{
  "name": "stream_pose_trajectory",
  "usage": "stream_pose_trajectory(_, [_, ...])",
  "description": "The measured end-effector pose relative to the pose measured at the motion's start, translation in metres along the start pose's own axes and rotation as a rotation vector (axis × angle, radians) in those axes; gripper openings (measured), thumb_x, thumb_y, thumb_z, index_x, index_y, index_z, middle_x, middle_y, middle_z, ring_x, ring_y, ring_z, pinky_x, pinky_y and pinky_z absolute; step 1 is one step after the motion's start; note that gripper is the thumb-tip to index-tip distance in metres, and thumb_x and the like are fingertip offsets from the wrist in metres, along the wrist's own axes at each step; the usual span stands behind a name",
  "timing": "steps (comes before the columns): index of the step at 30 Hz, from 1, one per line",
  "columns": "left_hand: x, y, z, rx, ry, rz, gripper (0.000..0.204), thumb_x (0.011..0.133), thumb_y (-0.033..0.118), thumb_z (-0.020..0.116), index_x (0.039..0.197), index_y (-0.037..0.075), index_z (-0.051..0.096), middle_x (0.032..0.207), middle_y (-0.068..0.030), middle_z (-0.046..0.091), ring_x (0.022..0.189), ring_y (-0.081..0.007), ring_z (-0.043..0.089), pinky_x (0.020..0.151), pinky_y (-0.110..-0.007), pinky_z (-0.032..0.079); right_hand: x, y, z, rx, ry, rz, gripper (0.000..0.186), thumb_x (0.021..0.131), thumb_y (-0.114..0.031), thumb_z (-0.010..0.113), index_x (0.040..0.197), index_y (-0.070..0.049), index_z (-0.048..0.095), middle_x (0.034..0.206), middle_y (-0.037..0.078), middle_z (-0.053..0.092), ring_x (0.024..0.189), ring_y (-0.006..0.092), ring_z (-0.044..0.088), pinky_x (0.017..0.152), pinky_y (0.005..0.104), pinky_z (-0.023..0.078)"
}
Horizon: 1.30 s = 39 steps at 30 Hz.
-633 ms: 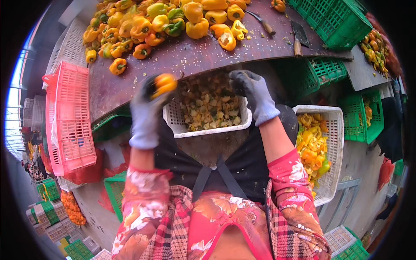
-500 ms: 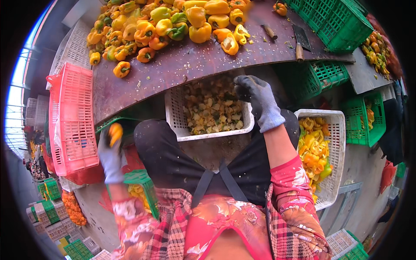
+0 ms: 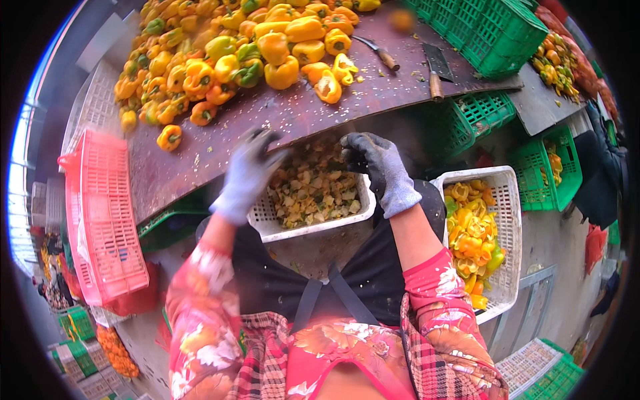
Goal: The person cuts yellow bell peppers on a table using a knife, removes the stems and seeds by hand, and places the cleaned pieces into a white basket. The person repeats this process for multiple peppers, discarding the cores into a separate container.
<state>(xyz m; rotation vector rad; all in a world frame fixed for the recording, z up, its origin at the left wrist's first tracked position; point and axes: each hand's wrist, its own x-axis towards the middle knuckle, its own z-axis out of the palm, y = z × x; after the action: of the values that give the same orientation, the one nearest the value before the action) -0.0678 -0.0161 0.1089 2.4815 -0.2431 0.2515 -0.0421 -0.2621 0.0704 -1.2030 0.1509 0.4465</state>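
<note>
My left hand [image 3: 248, 175], in a grey glove with dark fingertips, is in the air by the table's near edge. It is slightly blurred, with thumb and fingers apart and nothing seen between them. My right hand [image 3: 380, 170], gloved alike, is above the right end of a white crate [image 3: 273, 233], its fingers curled in; whatever they hold is hidden. That crate sits between my knees under the table edge, with pepper scraps [image 3: 317, 193] in it. Yellow and orange bell peppers [image 3: 273, 50] are heaped on the dark table [image 3: 220, 143], beyond my hands.
A curved knife [image 3: 385, 59] and a cleaver [image 3: 436, 77] lie on the table near a green crate [image 3: 490, 33]. At my right, a white crate [image 3: 510, 227] holds cut yellow peppers [image 3: 472, 233]. A pink crate [image 3: 110, 220] stands at the left.
My left hand has come from the lower left up to the table edge. The orange-yellow pepper it held is gone from it. My right hand stays curled over the scrap crate. The view has shifted.
</note>
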Motion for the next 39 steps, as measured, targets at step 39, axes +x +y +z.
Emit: stream_pose_trajectory(39, [-0.017,0.069,0.088,-1.035,-0.304,-0.189,0.05,0.068,-0.005,0.067,0.115,0.0,0.055,0.105,-0.0042,0.061,0.095,-0.0149,0.057,0.086,-0.027,0.045,0.02,0.036,0.006,0.18,-0.106,-0.079,0.02,0.086,-0.023,0.061,0.095,-0.006,0.065,0.093,0.002,0.065,0.086,0.0122,0.058,0.08,0.0269,0.046])
